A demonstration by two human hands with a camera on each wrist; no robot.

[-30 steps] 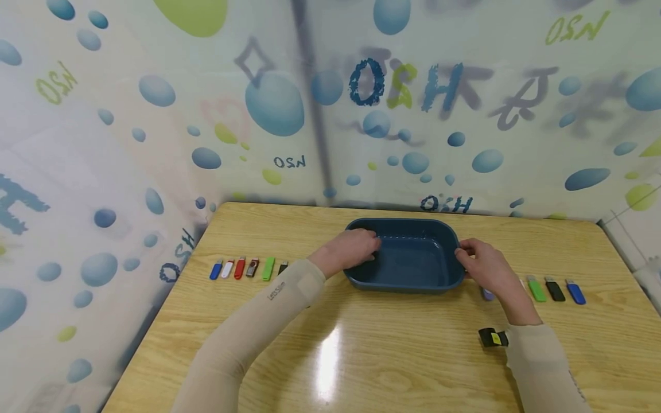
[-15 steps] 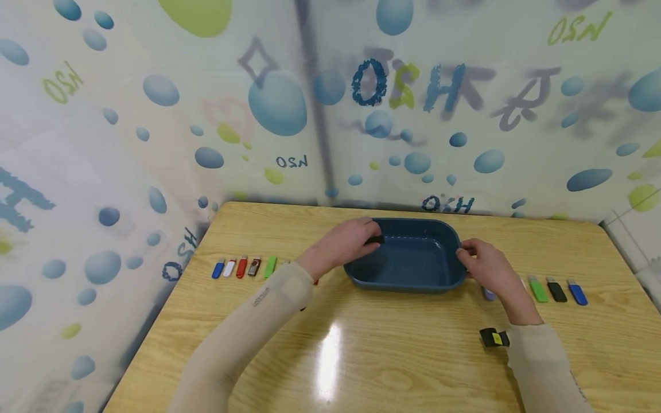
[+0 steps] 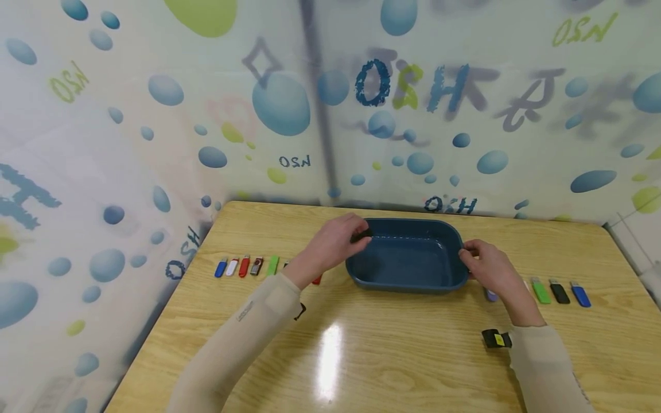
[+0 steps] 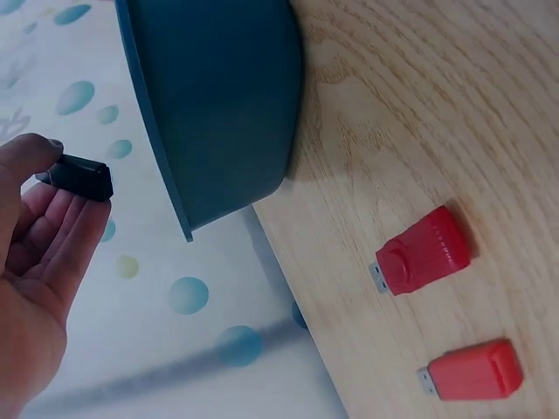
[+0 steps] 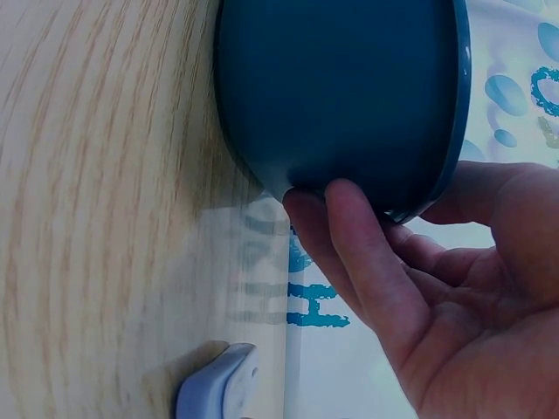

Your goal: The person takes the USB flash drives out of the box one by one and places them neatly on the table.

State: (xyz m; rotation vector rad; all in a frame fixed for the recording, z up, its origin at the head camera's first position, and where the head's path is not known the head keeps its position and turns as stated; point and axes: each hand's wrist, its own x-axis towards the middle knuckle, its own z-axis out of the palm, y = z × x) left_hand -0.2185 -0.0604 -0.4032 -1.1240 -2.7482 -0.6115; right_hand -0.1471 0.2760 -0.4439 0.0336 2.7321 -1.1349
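Observation:
My left hand (image 3: 333, 244) pinches a black USB flash drive (image 4: 80, 177) between thumb and fingers, above the left rim of a dark blue rectangular basin (image 3: 408, 282). In the left wrist view the drive is apart from the basin's wall. At the other end my right hand (image 3: 488, 265) holds the basin's right rim, thumb over the edge and fingers against the outer wall, as the right wrist view shows. The basin stands on the table. Its left inside corner is partly hidden behind my left hand; no object shows in the visible part of its floor.
Left of the basin lies a row of flash drives: blue (image 3: 221, 268), white (image 3: 232, 267), red (image 3: 244, 266), green (image 3: 272, 265) and others, two red ones near the basin. To the right are a purple one (image 3: 491, 295), green (image 3: 540, 291), black (image 3: 559, 291) and blue (image 3: 580, 294). A patterned curtain (image 3: 361, 143) hangs behind.
My left hand has come up out of the basin with the black flash drive and shifted left to its rim. My right hand has stayed on the right rim.

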